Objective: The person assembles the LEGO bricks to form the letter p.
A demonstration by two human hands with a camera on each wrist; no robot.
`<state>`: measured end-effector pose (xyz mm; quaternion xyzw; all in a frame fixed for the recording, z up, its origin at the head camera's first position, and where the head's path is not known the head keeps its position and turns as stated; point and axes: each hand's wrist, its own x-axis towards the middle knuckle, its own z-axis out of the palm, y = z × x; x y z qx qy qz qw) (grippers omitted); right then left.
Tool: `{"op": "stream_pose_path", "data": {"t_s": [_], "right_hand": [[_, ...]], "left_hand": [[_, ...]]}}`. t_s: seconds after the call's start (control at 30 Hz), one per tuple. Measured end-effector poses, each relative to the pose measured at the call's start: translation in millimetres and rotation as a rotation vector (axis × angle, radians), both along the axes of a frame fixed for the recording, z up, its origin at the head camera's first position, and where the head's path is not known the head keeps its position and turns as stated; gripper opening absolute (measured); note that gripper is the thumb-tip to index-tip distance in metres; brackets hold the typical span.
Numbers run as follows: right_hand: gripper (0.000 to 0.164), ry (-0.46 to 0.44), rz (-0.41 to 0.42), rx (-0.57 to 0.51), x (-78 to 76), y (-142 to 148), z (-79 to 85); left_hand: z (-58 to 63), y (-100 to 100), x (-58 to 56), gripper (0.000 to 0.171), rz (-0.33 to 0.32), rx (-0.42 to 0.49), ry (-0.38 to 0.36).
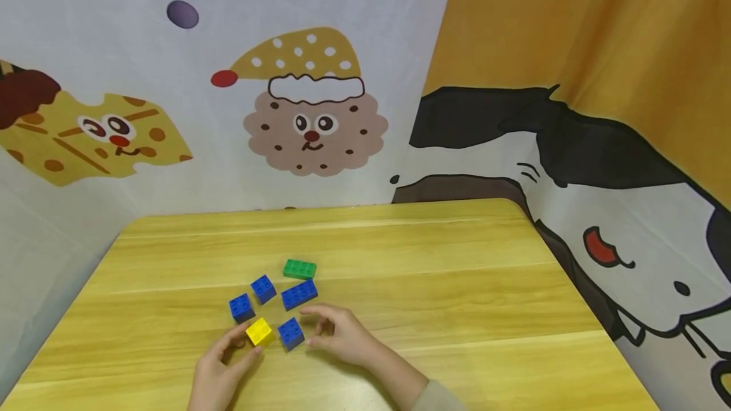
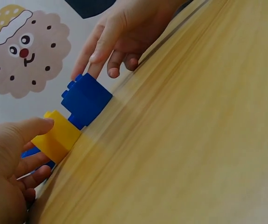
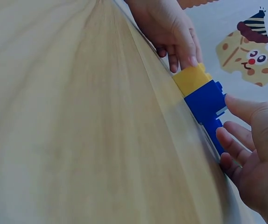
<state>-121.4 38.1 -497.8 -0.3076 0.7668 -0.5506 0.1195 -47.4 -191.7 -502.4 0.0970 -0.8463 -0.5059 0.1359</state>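
Note:
Thumb and fingers of my left hand [image 1: 219,360] pinch a yellow toy building brick [image 1: 259,332] from both sides, low at the table. Just right of it stands a square blue brick [image 1: 291,333], studs up. My right hand [image 1: 345,335] is beside that blue brick, thumb and forefinger spread apart, the thumb tip [image 3: 232,101] right at its side. Farther back are two more square blue bricks, one [image 1: 242,307] by the left fingertips and another [image 1: 263,288] behind it. A longer blue brick [image 1: 299,295] lies beyond the right forefinger, and a flat green brick [image 1: 299,269] is farthest back.
All the bricks are grouped on a wood-grain table [image 1: 434,271], left of its middle. A cloth printed with cartoon figures [image 1: 316,132] hangs behind the table's far edge and along its right side.

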Motion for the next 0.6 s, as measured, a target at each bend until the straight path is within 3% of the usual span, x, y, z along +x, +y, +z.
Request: {"op": "stream_pose_path", "data": {"t_s": [0.6], "right_hand": [[0.048, 0.044, -0.034, 0.135, -4.6, -11.4, -4.1]], "left_hand": [[-2.6, 2.4, -2.2, 0.043, 0.010, -0.032, 0.000]]}}
